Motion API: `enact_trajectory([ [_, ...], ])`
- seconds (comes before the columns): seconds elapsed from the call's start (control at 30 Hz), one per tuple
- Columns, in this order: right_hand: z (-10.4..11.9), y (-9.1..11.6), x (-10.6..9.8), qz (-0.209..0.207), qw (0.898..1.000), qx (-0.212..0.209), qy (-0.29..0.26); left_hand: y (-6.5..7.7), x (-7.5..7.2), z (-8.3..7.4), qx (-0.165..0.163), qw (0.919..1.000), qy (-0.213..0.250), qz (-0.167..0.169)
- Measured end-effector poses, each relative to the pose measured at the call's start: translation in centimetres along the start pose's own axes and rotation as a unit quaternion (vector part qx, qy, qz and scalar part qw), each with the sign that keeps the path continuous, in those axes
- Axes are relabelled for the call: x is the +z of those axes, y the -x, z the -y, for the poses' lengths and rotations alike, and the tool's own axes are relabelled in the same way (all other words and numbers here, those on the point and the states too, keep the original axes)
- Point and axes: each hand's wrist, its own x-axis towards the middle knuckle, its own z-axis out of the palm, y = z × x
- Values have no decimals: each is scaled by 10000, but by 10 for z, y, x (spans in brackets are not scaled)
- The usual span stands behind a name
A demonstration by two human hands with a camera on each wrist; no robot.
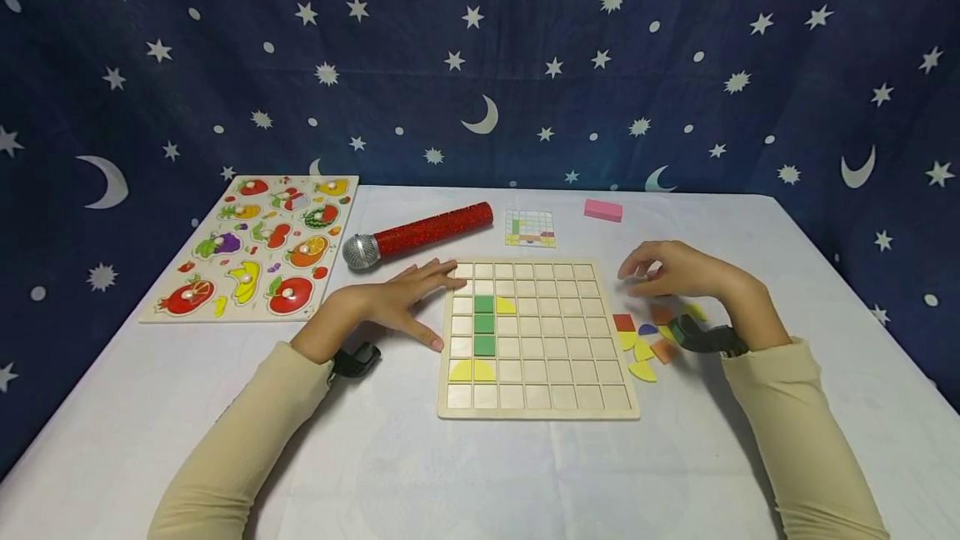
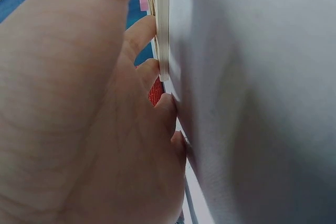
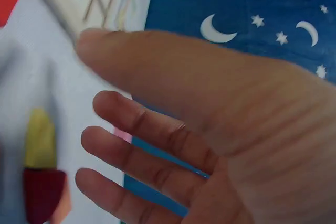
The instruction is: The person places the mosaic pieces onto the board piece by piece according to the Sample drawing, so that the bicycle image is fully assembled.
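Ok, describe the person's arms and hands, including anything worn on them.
The left sleeve and right sleeve are plain beige and long. A dark, curved device sits at each wrist. The left hand and right hand are bare, without gloves.

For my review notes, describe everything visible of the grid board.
The board looks like pale wood, with rounded corners and thin dividers forming square cells. It lies flat on the white cloth. Three green tiles sit in a column; three yellow pieces lie in other cells. The left hand touches its left side.
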Motion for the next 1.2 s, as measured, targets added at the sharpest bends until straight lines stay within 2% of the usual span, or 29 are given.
enact_trajectory([
  [0.2, -13, -3, 3, 191, 9990, 393, 58, -1, 1, 0, 4, 10000, -3, 9],
  [0.5, -24, -4, 4, 196, 9989, 415, 52, -3, 1, 2, 30, 10000, -46, 26],
  [0.77, -17, -11, 12, 93, 9996, 282, 40, 0, 1, 0, 45, 10000, -22, -7],
  [1.03, -7, -15, 18, 106, 9999, -51, 72, 0, 0, 0, 27, 10000, -28, -10],
  [1.2, -4, -16, 19, -15, 9997, 211, 92, 0, 0, 0, 10, 10000, -23, 1],
])
